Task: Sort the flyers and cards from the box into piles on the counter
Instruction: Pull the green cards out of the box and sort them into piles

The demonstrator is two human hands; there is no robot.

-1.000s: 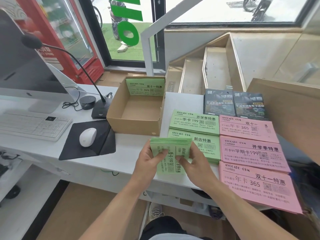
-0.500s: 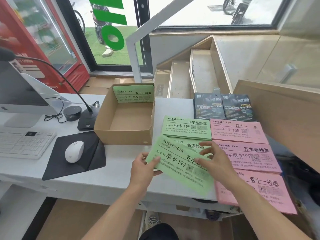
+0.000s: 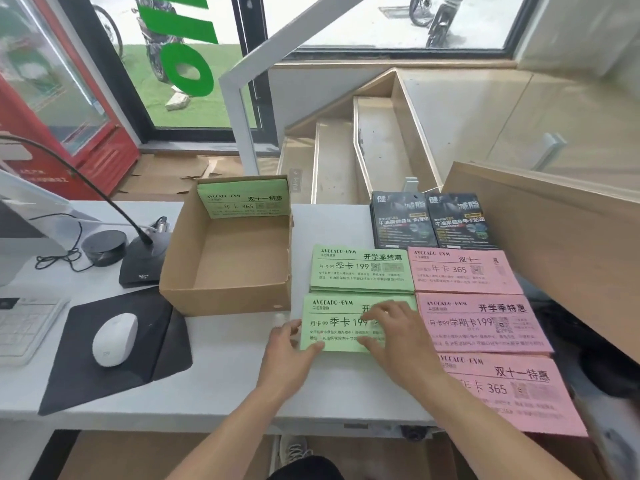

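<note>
A flat white desk (image 3: 221, 386) fills the near part of the view, smooth and plain. Closest on the right lies a big pink paper flyer pile (image 3: 519, 393) with square corners, partly under the right arm. The left hand (image 3: 289, 355) lies at the left edge of a near green flyer pile (image 3: 332, 323), its thumb on the near corner and its fingers loose, not curled round anything. The right hand (image 3: 398, 336) lies flat on top of that same pile with its fingers spread wide and straight. To the left, a round white mouse (image 3: 114, 339) sits on a thin black mouse mat (image 3: 114, 355), with part of a white keyboard (image 3: 24, 327) beside it.

Just right of the green pile is a middle pink pile (image 3: 485, 327). Behind them lie a far green pile (image 3: 360, 270) and a far pink pile (image 3: 464, 271), all thin paper rectangles set side by side. Left of these stands an open brown cardboard box (image 3: 225, 296). One more stack of green flyers (image 3: 246, 199) leans upright against its back wall. Two shiny dark card stacks (image 3: 433, 220) lie behind the pink piles. A black bendy microphone (image 3: 138, 265) stands left of the box. Farther back are pale wooden stairs (image 3: 374, 147) and a glass door (image 3: 190, 60).
</note>
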